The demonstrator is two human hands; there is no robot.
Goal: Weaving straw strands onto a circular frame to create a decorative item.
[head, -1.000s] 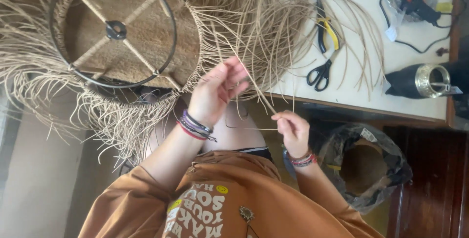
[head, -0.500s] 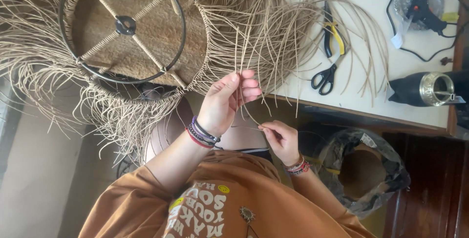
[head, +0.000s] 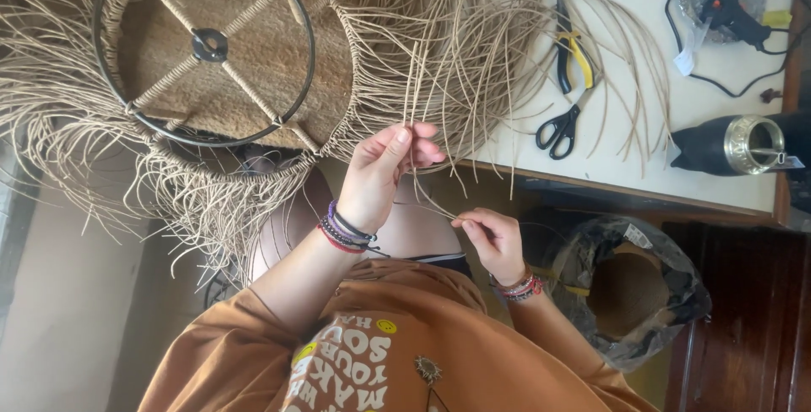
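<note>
A round metal lampshade frame [head: 203, 49] wrapped in tan cord lies on my lap and the table edge, with long loose tan cords [head: 473, 65] fanning out from it. My left hand [head: 389, 171] is raised and pinches a few of these cords between thumb and fingers. Lower and to the right, my right hand [head: 490, 239] pinches the end of one thin cord that runs up towards the left hand. Both wrists carry beaded bracelets.
On the white table [head: 659, 6] lie black scissors [head: 557, 129], yellow-handled pliers [head: 574, 53], a black glue gun [head: 731, 6] with its cable, and a black flask with a metal rim [head: 743, 146]. A plastic-wrapped roll of cord [head: 634, 289] sits on the floor at the right.
My right hand has drawn in closer to my left hand and sunk a little. The left hand's fingers have closed more tightly on the cords. The view has shifted slightly.
</note>
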